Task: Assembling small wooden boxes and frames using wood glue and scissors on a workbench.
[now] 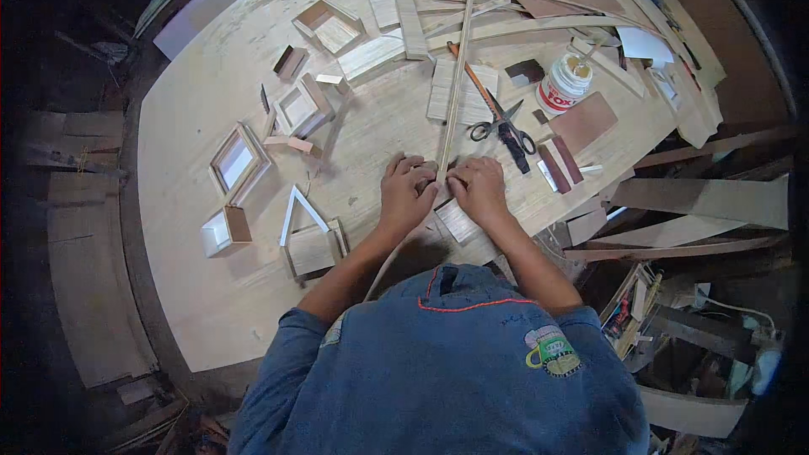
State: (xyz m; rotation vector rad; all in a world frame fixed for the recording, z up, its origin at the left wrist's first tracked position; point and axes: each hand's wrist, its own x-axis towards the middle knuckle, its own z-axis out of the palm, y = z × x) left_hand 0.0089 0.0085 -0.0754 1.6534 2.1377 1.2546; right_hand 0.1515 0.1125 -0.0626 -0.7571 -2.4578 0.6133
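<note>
A long thin wooden strip runs from the far side of the table back to my hands. My left hand is closed at its near end, fingers bent and the thumb side against the wood. From the other side my right hand grips the same end with curled fingers. The fingertips are partly hidden. Just below the right hand lies a small flat wooden board near the table's front edge. Black scissors and an orange-handled saw-like tool rest beyond the right hand.
Small wooden boxes and frames, including an open box, a framed piece and a house-shaped piece, stand on the left. At right are an open white jar and sandpaper. Loose strips cover the far right.
</note>
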